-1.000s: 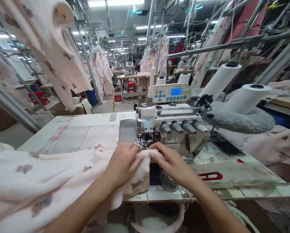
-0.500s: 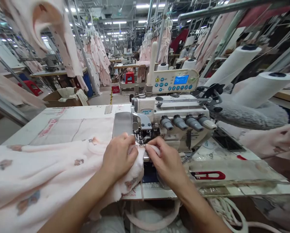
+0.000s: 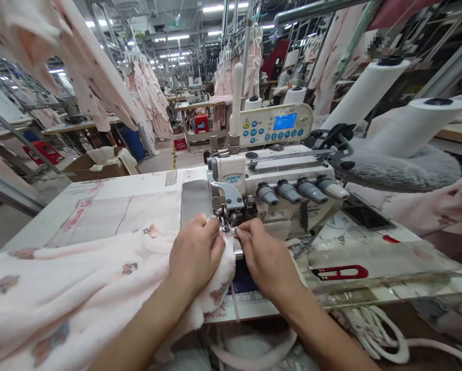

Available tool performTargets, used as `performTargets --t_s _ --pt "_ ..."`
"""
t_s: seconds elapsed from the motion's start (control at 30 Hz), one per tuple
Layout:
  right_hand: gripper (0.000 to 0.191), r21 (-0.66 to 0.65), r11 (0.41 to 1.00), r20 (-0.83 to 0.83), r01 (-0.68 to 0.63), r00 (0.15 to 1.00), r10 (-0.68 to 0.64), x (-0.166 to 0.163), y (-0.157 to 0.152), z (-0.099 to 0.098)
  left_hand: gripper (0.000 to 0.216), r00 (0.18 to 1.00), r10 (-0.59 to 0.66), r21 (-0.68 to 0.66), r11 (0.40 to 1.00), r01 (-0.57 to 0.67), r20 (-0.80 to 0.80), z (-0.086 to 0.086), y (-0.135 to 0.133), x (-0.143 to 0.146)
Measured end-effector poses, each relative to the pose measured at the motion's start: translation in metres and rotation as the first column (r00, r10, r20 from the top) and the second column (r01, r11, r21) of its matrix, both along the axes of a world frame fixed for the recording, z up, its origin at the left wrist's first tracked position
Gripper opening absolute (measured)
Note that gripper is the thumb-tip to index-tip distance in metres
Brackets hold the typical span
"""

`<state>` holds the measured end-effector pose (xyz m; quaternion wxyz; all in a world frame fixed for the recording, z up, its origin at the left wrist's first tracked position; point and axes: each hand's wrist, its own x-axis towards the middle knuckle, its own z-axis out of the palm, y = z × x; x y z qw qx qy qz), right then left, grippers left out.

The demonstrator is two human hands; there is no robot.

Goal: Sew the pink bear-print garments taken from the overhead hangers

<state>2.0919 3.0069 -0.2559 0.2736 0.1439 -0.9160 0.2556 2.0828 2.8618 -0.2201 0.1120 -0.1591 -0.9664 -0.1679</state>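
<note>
A pale pink fleece garment [image 3: 61, 288] with a small bear print spreads over the table's front left and hangs past its edge. My left hand [image 3: 195, 252] is shut on a bunched fold of it, just in front of the presser foot [image 3: 226, 219] of a white JACK overlock sewing machine [image 3: 281, 180]. My right hand [image 3: 267, 260] pinches the fabric's edge from the other side, fingertips close to the needle area. The hands and fabric hide the foot's lower part.
A white sewing table [image 3: 111, 216] carries red thread snips [image 3: 341, 273] at the right. Large white rolls [image 3: 409, 126] and grey fleece lie behind the machine. Cords [image 3: 374, 335] hang below the table's front edge. Pink garments hang on racks, and further sewing stations stand beyond.
Both hands have drawn closer to the presser foot, with the fabric bunched between them. The view has tilted slightly as my head moved.
</note>
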Motion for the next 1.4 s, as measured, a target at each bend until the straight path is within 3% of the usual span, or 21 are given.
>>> performTargets --t_s 0.1,0.2,0.27,0.33,0.43,0.57,0.63,0.83,1.2,1.3,1.4 --pt "0.014 0.017 0.997 -0.196 0.077 0.978 -0.072 0.016 0.003 0.003 0.015 1.000 -0.018 -0.015 1.000 0.018 -0.008 0.004 -0.003 0.002" --pt "0.018 -0.137 0.987 -0.392 0.084 0.911 -0.132 0.041 0.004 0.000 0.022 0.998 -0.060 -0.047 0.997 0.061 0.008 0.012 -0.011 0.003" --pt "0.014 -0.254 0.967 -0.253 -0.017 0.966 -0.049 0.051 -0.001 -0.010 0.023 0.995 -0.088 -0.051 0.995 0.090 0.049 0.018 -0.017 0.000" --pt "0.021 -0.374 0.923 0.065 -0.087 0.991 0.119 0.052 -0.011 -0.024 0.020 0.987 -0.116 0.019 0.993 0.115 0.114 0.021 -0.021 -0.005" --pt "0.041 -0.598 0.801 0.347 -0.026 0.893 0.288 0.045 -0.027 -0.035 0.014 0.970 -0.157 0.201 0.972 0.119 0.185 0.021 -0.024 -0.011" --pt "0.040 -0.833 0.548 0.295 0.076 0.899 0.323 0.042 -0.031 -0.025 0.016 0.970 -0.144 0.312 0.947 0.078 0.197 0.015 -0.024 -0.009" --pt "0.040 -0.863 0.499 0.242 0.071 0.927 0.287 0.046 -0.026 -0.020 0.016 0.978 -0.109 0.301 0.952 0.052 0.176 0.013 -0.022 -0.004" --pt "0.038 -0.889 0.450 0.303 0.084 0.844 0.442 0.046 -0.015 -0.029 0.016 0.991 -0.063 0.215 0.976 0.038 0.114 0.013 -0.017 -0.002" --pt "0.043 -0.889 0.450 0.300 0.091 0.858 0.417 0.030 -0.017 -0.022 0.016 0.996 -0.024 0.164 0.986 0.010 0.083 0.018 -0.011 -0.016" --pt "0.043 -0.908 0.408 0.292 0.099 0.846 0.445 0.032 -0.018 -0.023 0.017 0.996 -0.032 0.153 0.988 0.019 0.083 0.018 -0.011 -0.019" --pt "0.036 -0.934 0.346 0.269 0.086 0.808 0.524 0.042 -0.016 -0.025 0.012 0.992 -0.053 0.076 0.995 0.062 -0.111 0.015 -0.013 -0.003"
